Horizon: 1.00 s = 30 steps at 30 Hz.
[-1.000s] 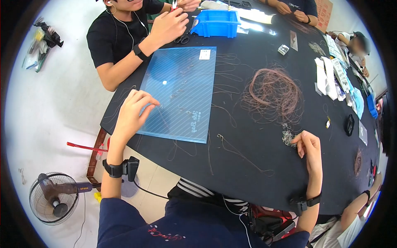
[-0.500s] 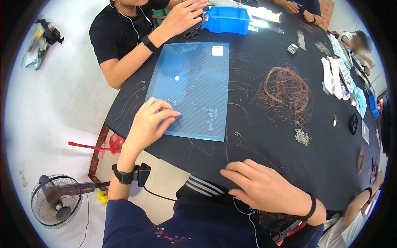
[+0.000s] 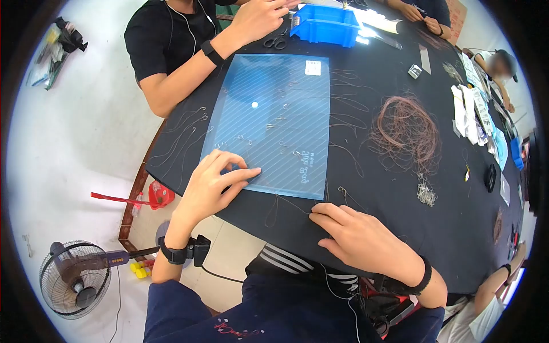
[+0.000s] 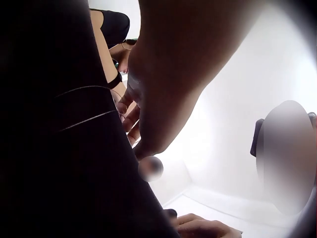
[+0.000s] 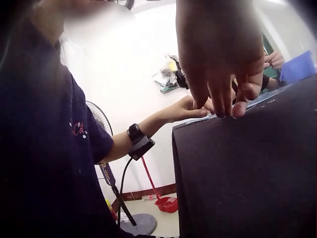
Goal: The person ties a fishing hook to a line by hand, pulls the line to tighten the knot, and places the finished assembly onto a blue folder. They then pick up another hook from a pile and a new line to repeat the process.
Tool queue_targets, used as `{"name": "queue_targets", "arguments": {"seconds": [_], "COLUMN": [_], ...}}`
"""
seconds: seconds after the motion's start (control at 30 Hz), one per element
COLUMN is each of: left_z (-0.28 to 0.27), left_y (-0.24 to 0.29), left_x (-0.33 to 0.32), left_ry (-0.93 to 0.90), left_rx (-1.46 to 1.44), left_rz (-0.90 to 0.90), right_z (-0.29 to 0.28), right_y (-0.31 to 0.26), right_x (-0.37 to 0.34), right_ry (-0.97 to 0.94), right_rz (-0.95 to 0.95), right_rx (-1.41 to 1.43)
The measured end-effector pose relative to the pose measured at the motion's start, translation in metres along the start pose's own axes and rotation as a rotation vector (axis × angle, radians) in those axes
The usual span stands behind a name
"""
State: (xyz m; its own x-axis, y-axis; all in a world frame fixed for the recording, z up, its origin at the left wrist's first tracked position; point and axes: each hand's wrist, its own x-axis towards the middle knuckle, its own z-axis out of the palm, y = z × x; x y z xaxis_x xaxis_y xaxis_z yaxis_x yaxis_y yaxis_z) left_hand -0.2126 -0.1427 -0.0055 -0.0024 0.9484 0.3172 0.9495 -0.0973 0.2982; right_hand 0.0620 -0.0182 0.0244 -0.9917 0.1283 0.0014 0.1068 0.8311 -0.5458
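Observation:
A blue striped file bag (image 3: 274,126) lies flat on the black table, with small hooks and thin lines on it. My left hand (image 3: 211,186) is over its lower left corner, fingers bent loosely, index finger and thumb apart. Just below the bag's lower right corner is my right hand (image 3: 360,237), palm down, its thumb apart from its fingers; the fingertips touch or nearly touch a thin looped line (image 3: 294,204). The left wrist view shows my left hand (image 4: 166,94) dark, contact unclear. In the right wrist view my right hand (image 5: 223,64) points its fingers down at the tabletop.
Right of the bag lie a brown coil of line (image 3: 406,134) and a pile of hooks (image 3: 425,194). Scissors (image 3: 275,42) and a blue bin (image 3: 325,26) stand beyond, near another person's arm (image 3: 189,83). White strips (image 3: 469,111) lie far right.
My right hand has left the hook pile and moved left to the table's front edge by the bag. My left hand has moved down and right across the bag's near corner.

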Motion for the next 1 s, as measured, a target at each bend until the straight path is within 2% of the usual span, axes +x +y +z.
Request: {"name": "queue_targets", "arguments": {"seconds": [0.3, 0.5, 1.0], "left_z": [0.000, 0.003, 0.010], "left_y": [-0.013, -0.021, -0.021], "left_x": [0.017, 0.036, 0.047], "left_ry": [0.092, 0.087, 0.086], "left_rx": [0.040, 0.166, 0.179], "left_rz": [-0.060, -0.001, -0.052], "right_z": [0.003, 0.002, 0.009], "right_y": [-0.004, -0.001, -0.005], "right_x": [0.000, -0.002, -0.009], "right_ry": [0.015, -0.005, -0.021], "right_rz": [-0.033, -0.021, -0.084], "right_rx": [0.033, 0.063, 0.089]}}
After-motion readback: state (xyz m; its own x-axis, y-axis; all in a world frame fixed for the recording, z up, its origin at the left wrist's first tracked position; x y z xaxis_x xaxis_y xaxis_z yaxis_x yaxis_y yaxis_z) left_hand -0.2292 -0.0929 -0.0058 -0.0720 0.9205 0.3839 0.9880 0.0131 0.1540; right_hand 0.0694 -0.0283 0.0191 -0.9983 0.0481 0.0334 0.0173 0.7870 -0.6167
